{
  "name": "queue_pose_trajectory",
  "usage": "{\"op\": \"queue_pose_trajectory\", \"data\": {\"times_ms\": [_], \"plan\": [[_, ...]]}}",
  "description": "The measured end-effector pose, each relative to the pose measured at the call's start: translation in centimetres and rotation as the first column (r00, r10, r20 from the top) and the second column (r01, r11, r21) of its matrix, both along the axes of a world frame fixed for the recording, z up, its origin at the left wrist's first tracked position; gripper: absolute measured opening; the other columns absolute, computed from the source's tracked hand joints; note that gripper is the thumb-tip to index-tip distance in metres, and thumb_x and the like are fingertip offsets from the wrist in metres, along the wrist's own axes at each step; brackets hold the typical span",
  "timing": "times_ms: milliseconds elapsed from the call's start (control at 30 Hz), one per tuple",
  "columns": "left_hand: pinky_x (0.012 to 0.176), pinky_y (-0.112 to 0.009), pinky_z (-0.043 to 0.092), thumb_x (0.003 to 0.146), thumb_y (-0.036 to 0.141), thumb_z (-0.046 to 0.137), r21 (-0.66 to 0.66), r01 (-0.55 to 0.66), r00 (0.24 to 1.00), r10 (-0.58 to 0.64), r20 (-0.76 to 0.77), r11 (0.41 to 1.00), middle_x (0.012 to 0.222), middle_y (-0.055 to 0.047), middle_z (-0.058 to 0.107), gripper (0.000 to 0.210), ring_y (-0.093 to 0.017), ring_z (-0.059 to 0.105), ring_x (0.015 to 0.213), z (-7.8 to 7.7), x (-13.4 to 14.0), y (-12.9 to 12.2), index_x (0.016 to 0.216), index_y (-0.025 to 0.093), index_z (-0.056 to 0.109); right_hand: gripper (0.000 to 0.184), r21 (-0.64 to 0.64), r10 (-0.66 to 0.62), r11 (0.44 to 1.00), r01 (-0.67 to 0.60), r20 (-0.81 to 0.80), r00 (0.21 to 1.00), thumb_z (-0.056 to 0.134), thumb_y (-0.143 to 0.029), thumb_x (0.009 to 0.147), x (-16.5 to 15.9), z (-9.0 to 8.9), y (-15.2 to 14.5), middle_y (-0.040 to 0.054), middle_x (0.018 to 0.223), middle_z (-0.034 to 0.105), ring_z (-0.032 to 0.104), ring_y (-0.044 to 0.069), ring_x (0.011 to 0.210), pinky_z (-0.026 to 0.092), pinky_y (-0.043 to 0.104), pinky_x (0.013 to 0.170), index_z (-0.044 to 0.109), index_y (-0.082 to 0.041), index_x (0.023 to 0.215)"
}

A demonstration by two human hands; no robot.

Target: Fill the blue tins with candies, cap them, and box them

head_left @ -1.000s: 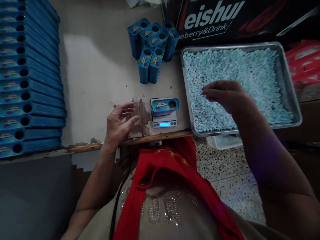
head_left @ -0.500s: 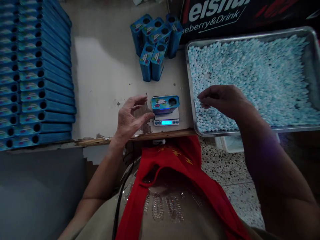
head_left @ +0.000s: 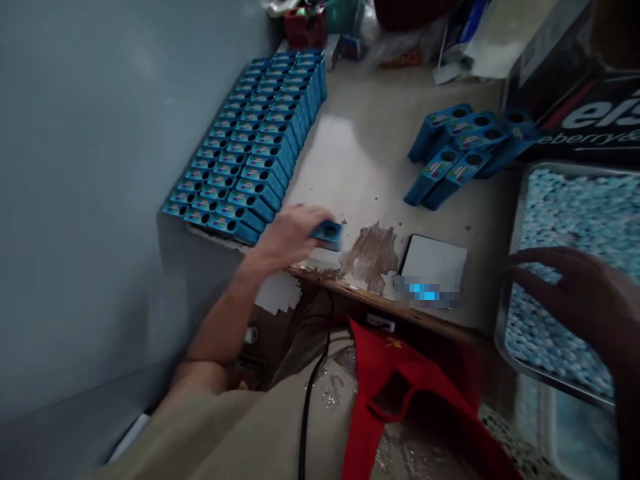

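My left hand (head_left: 293,233) is closed around a small blue candy tin (head_left: 330,237), over the table's front part near the rows of blue tins; motion smears the fingers. To the right lies a digital scale (head_left: 436,261) with a bare white plate and a lit blue display. Over the left edge of a metal tray (head_left: 506,320) hovers my right hand (head_left: 575,293), dark, with fingers stretched out and the thumb apart, nothing visible in them. Small pale-blue and white candies (head_left: 555,213) fill the tray.
Packed rows of blue tins (head_left: 245,147) stand along the wall at left. Several more tins (head_left: 455,150) are grouped at the back right, beside a black printed box (head_left: 590,113). Bags and papers crowd the far end. A clear plastic tub (head_left: 575,427) sits below the tray.
The tin that stood on the scale is now in my left hand, carried left toward the rows. The camera view has swung left. My right hand stays by the tray's left edge.
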State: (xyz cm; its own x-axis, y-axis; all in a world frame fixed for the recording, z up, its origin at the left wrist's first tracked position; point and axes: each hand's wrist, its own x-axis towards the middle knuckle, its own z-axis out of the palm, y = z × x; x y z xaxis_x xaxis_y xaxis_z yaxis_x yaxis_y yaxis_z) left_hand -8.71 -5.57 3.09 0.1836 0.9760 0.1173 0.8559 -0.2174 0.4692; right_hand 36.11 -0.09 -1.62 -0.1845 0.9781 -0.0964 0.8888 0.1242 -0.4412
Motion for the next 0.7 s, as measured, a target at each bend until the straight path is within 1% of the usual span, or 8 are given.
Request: {"op": "queue_pose_trajectory", "data": {"times_ms": [67, 133, 233, 300, 400, 467, 567, 700], "plan": [[0.125, -0.062, 0.049, 0.078, 0.017, 0.089, -0.004, -0.010, 0.998, 0.010, -0.062, 1.000, 0.111, -0.003, 0.087, 0.035, -0.034, 0.082, 0.111, -0.1, -6.2, -1.5, 0.110, 0.029, 0.081, 0.017, 0.115, 0.008, 0.993, -0.012, 0.037, 0.999, 0.059, -0.053, 0.089, -1.6, 0.2, 0.4, 0.0182, 0.109, 0.082, 0.077, 0.044, 0.102, 0.053, 0.060, 0.091, 0.073, -0.044, 0.084], [0.124, -0.064, 0.046, 0.075, 0.018, 0.084, -0.014, -0.024, 0.998, 0.023, -0.067, 1.000, 0.112, -0.003, 0.087, 0.039, -0.036, 0.080, 0.110, -0.5, -11.2, -2.6, 0.111, 0.033, 0.082, 0.028, 0.257, -0.005, 0.966, -0.020, 0.096, 0.995, 0.052, -0.054, 0.099, -3.3, 0.8, 0.9, 0.0195, 0.115, 0.082, 0.074, 0.043, 0.120, 0.051, 0.060, 0.104, 0.077, -0.042, 0.092], [0.120, -0.061, 0.047, 0.071, 0.021, 0.083, -0.024, -0.026, 1.000, 0.025, -0.017, 0.999, 0.108, -0.002, 0.086, 0.041, -0.036, 0.078, 0.105, -1.5, -15.8, -3.3, 0.110, 0.034, 0.083, 0.037, 0.358, -0.033, 0.933, -0.024, 0.153, 0.988, 0.049, -0.052, 0.106, -5.5, 2.4, 1.8, 0.0210, 0.126, 0.081, 0.070, 0.043, 0.130, 0.046, 0.060, 0.114, 0.081, -0.034, 0.106], [0.116, -0.057, 0.049, 0.074, 0.027, 0.085, 0.008, 0.010, 1.000, -0.010, 0.011, 1.000, 0.103, -0.001, 0.085, 0.036, -0.033, 0.075, 0.098, -2.2, -17.4, -3.2, 0.110, 0.035, 0.084, 0.034, 0.334, 0.004, 0.941, -0.057, 0.158, 0.987, 0.052, -0.043, 0.105, -6.8, 3.4, 2.6, 0.0224, 0.127, 0.080, 0.069, 0.042, 0.129, 0.046, 0.058, 0.116, 0.081, -0.027, 0.109], [0.106, -0.051, 0.051, 0.085, 0.036, 0.078, 0.106, 0.103, 0.992, -0.094, -0.088, 0.989, 0.112, -0.003, 0.084, 0.034, -0.034, 0.072, 0.101, -2.9, -18.1, -2.8, 0.119, 0.034, 0.082, 0.031, 0.269, 0.065, 0.957, -0.105, 0.152, 0.986, 0.056, -0.035, 0.102, -8.2, 3.9, 4.4, 0.0230, 0.129, 0.077, 0.067, 0.040, 0.126, 0.047, 0.054, 0.117, 0.080, -0.022, 0.116], [0.105, -0.050, 0.051, 0.090, 0.036, 0.073, 0.114, 0.121, 0.975, -0.096, -0.201, 0.986, 0.126, -0.007, 0.083, 0.041, -0.036, 0.073, 0.111, -2.7, -17.7, -2.8, 0.131, 0.033, 0.078, 0.033, 0.286, 0.065, 0.953, -0.100, 0.132, 0.989, 0.059, -0.031, 0.097, -8.7, 3.5, 5.8, 0.0211, 0.126, 0.076, 0.066, 0.040, 0.123, 0.049, 0.055, 0.114, 0.079, -0.022, 0.121], [0.114, -0.054, 0.050, 0.097, 0.033, 0.070, 0.134, 0.103, 0.933, -0.049, -0.355, 0.986, 0.140, -0.014, 0.079, 0.048, -0.039, 0.073, 0.124, -1.5, -16.1, -3.5, 0.145, 0.027, 0.071, 0.045, 0.361, 0.065, 0.926, -0.110, 0.137, 0.989, 0.059, -0.021, 0.090, -9.1, 2.4, 7.9, 0.0175, 0.124, 0.075, 0.065, 0.040, 0.120, 0.053, 0.056, 0.107, 0.077, -0.024, 0.131], [0.125, -0.060, 0.047, 0.104, 0.043, 0.073, 0.321, 0.103, 0.925, 0.028, -0.378, 0.941, 0.145, -0.015, 0.077, 0.045, -0.041, 0.075, 0.131, -0.2, -14.0, -4.5, 0.147, 0.028, 0.070, 0.056, 0.349, 0.077, 0.923, -0.159, 0.239, 0.968, 0.054, -0.012, 0.092, -9.3, 1.6, 11.1, 0.0176, 0.129, 0.074, 0.065, 0.039, 0.121, 0.054, 0.051, 0.100, 0.073, -0.022, 0.144]]}}
